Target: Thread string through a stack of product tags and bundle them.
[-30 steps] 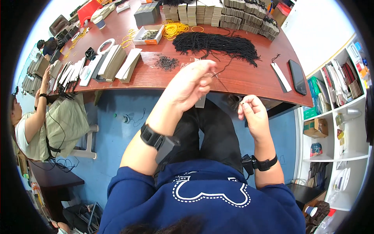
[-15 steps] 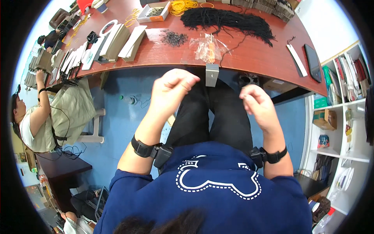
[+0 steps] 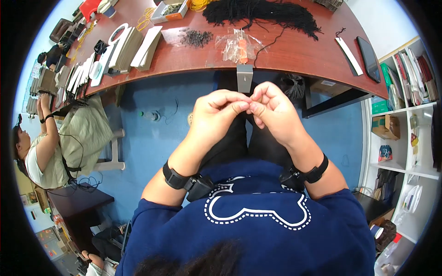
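My left hand (image 3: 217, 115) and my right hand (image 3: 276, 112) meet fingertip to fingertip over my lap. Both are pinched closed, and whatever lies between the tips is too small to make out. Just beyond them a grey metal bracket (image 3: 244, 79) juts from the table's front edge. Behind the bracket lie a crumpled clear plastic bag (image 3: 230, 48) and an orange piece (image 3: 242, 51). A heap of small black bits (image 3: 197, 38) is to the left of the bag. Farther back, a thick bundle of black cords (image 3: 262, 14) stretches across the table.
Stacks of pale card strips (image 3: 146, 49) stand at the table's left. A white strip (image 3: 348, 56) and a phone (image 3: 369, 60) lie at the right. A box of small parts (image 3: 169, 10) sits at the back. Another person (image 3: 43, 142) works at far left; white shelves (image 3: 405, 138) rise at right.
My hands have come together from apart, the right moving left and the left moving slightly right. The table sits slightly higher in view. At far left, the other person's arms have shifted.
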Demonstrator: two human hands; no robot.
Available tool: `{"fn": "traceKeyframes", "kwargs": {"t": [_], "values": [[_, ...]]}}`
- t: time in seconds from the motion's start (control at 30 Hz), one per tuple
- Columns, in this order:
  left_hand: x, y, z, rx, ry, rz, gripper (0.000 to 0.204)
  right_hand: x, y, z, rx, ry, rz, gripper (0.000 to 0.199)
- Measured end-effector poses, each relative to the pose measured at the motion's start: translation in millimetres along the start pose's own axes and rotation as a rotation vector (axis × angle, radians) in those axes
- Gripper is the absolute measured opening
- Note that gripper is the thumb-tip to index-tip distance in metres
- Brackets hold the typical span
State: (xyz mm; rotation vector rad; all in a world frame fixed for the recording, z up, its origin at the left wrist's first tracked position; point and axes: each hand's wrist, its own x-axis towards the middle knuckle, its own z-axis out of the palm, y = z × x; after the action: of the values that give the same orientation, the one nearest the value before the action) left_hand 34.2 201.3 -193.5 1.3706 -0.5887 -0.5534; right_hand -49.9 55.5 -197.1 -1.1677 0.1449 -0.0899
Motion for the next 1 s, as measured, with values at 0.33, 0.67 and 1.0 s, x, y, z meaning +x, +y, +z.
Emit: {"fn": "traceKeyframes", "kwargs": {"t": [0.33,0.67,1.0], "values": [[11.3,14.1,0.5,0.848,0.136,0.5,0.012,-0.5,2.4,-8.6,0.043,-0.032,0.099,0.014],[151.7,23.2,-140.8,1.53,0.247,0.446,0.015,4.6,-5.4,-14.5,0.045,0.073,0.031,0.012],[161.0,24.5,-136.9,1.571,0.337,0.446,0.012,2.2,-3.5,-16.4,0.174,0.056,0.044,0.011]]}}
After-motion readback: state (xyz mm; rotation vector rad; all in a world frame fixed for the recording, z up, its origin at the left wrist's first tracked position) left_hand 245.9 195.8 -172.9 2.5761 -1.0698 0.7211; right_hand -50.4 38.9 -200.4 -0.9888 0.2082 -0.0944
